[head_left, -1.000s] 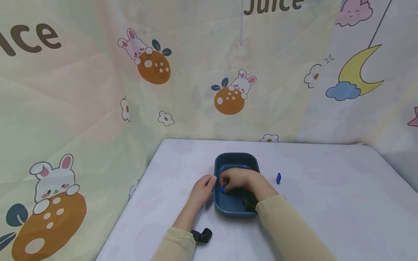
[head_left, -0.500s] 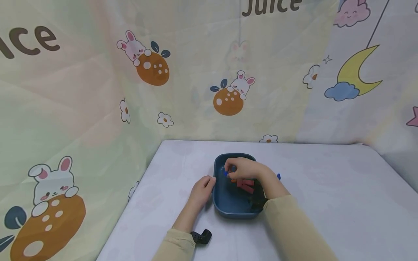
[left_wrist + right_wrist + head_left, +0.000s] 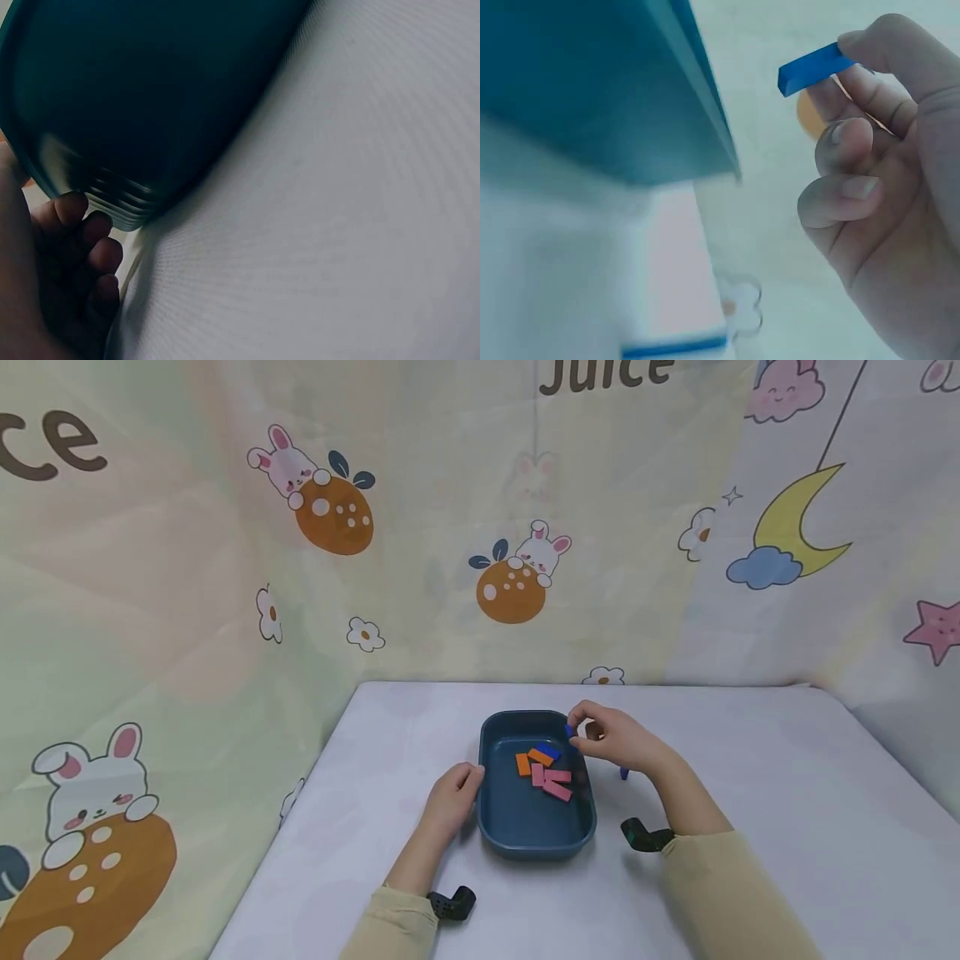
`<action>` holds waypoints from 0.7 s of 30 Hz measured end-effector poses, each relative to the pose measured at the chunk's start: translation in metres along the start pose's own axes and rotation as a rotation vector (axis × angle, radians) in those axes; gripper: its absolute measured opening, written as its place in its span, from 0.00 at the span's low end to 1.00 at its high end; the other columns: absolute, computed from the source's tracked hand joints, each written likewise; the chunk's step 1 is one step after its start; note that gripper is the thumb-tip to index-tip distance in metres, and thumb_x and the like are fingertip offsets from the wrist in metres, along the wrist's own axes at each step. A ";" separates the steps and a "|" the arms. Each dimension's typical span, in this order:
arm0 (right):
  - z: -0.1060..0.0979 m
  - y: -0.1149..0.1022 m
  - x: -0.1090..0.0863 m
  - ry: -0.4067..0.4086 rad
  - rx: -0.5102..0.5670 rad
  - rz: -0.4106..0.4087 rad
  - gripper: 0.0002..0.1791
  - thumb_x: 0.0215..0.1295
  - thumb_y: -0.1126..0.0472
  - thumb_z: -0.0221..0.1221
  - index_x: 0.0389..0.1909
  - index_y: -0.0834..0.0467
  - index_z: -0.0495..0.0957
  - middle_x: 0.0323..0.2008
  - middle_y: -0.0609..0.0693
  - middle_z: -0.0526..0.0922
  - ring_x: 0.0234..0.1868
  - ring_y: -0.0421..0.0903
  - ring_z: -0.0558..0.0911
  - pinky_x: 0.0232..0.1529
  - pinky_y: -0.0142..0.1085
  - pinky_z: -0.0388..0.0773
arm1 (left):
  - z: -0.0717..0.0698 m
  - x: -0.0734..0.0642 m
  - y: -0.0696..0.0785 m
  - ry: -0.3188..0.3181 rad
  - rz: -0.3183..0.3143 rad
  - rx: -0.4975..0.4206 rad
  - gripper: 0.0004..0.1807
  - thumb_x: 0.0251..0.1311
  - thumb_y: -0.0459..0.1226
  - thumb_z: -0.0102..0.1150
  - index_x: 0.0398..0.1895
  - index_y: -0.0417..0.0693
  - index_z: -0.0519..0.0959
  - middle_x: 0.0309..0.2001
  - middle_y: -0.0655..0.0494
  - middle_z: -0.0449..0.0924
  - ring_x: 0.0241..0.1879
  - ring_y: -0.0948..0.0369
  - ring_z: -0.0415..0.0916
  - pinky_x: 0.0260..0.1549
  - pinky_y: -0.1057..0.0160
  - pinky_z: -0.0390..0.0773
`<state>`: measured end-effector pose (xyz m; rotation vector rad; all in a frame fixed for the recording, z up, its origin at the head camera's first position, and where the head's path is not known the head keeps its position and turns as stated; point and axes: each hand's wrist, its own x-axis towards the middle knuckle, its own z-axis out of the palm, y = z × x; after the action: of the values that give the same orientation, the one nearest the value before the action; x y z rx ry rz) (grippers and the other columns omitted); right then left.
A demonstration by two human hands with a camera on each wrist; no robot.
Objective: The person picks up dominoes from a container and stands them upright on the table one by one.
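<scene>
My right hand pinches a small blue block between thumb and fingertips, at the far right rim of a dark blue plastic box. In the right wrist view the block sticks out past the fingertips, beside the box wall. At the box's left side, my left hand holds the rim, thumb at the edge and curled fingers against the outer wall. Inside the box lie several pink blocks, two orange blocks and a blue block.
Another blue block stands on the white-covered table right of the box, partly behind my right hand. Black wrist cameras hang at both wrists. A cartoon-printed curtain rises behind the table.
My right hand has lifted from inside the box and moved right to its far right rim, still pinching a blue block. The blocks inside now show. My left hand stays at the rim.
</scene>
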<state>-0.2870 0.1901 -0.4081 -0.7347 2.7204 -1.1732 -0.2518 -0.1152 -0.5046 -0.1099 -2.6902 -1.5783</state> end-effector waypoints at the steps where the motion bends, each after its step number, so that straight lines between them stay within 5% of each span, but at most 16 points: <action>1: -0.002 0.005 -0.005 0.022 0.008 0.013 0.12 0.66 0.59 0.62 0.47 0.50 0.72 0.35 0.50 0.74 0.29 0.46 0.72 0.30 0.37 0.69 | -0.001 0.000 0.000 -0.002 0.001 0.001 0.20 0.71 0.57 0.46 0.32 0.55 0.78 0.30 0.57 0.75 0.31 0.59 0.71 0.32 0.61 0.72; 11: -0.020 0.057 -0.052 0.154 0.055 0.158 0.14 0.68 0.55 0.61 0.51 0.51 0.71 0.29 0.52 0.71 0.24 0.45 0.71 0.25 0.35 0.71 | 0.000 0.001 -0.003 -0.006 0.000 0.016 0.21 0.71 0.59 0.45 0.32 0.56 0.78 0.31 0.58 0.76 0.32 0.59 0.72 0.32 0.61 0.73; 21: -0.025 0.090 -0.074 0.169 0.117 0.232 0.19 0.68 0.52 0.61 0.54 0.54 0.69 0.29 0.53 0.71 0.20 0.43 0.69 0.24 0.35 0.69 | -0.001 0.001 -0.002 -0.003 0.001 0.020 0.22 0.71 0.59 0.45 0.32 0.56 0.78 0.31 0.58 0.76 0.32 0.60 0.72 0.32 0.61 0.72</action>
<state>-0.2640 0.2940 -0.4619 -0.3087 2.7441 -1.3782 -0.2532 -0.1164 -0.5057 -0.1123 -2.7071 -1.5514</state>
